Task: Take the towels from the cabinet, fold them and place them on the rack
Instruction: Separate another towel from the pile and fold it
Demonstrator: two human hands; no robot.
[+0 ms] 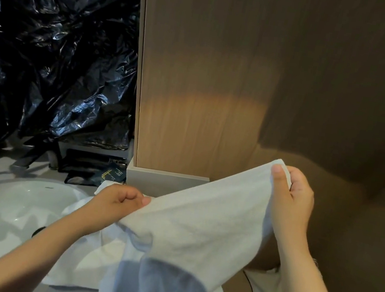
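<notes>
Towel sat lower centre of frame, stretched between both hands. Its top edge sloped up to the right, and the slack hung bunched at bottom centre, over the near rim of the sink.

Left hand, centre-left: fingers curled round a gathered bit of edge, thumb tip pressed onto the cloth. Right hand, right of frame: thumb on the front of the upper corner, fingers behind it, pinching.

My read: I was at opening it out for the first fold. To do that well:
- left grip looked like a bunch, not a true corner, so walk the fingers along the edge to the corner
- level the hands and pull the top edge taut
- lift so the tail clears the basin

White cloth at lower right under the right forearm: couldn't tell if it was the same towel. Rack wasn't in shot; only the wood cabinet panel was ahead.
</notes>
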